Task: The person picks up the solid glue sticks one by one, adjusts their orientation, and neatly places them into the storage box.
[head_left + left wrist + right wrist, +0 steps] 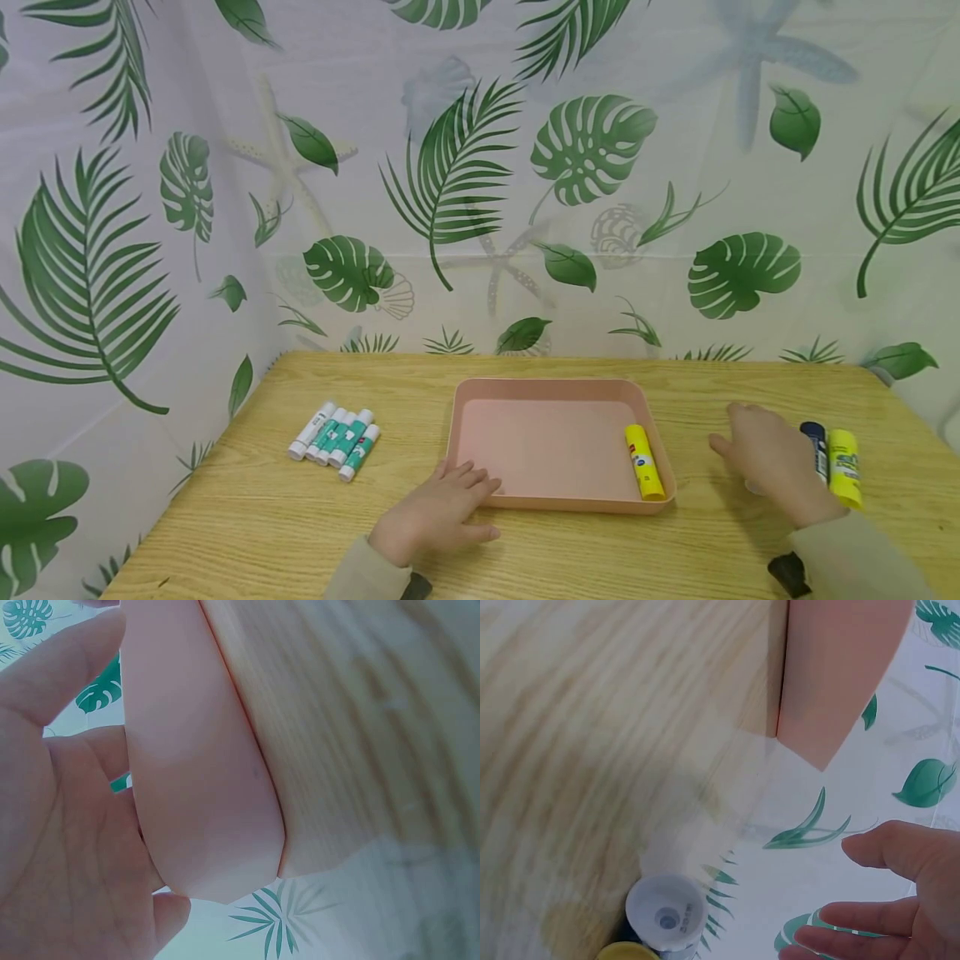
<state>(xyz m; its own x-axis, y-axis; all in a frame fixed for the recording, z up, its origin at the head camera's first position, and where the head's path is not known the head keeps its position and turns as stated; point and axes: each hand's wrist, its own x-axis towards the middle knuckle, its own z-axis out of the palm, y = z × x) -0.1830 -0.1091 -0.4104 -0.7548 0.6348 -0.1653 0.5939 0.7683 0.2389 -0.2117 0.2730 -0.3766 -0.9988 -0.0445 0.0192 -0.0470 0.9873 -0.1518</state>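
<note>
A pink tray lies on the table, with a yellow glue stick along its right inner side. My left hand rests at the tray's front left corner; in the left wrist view its fingers extend over the pink wall. To the right of the tray, my right hand is raised over the table with nothing in it. Beside it are a dark blue glue stick and another yellow glue stick. The right wrist view shows a round white end of a stick, apart from my loosely extended fingers.
Several white and green glue sticks lie side by side on the left of the wooden table. A leaf-patterned cloth hangs behind the table and along its left side.
</note>
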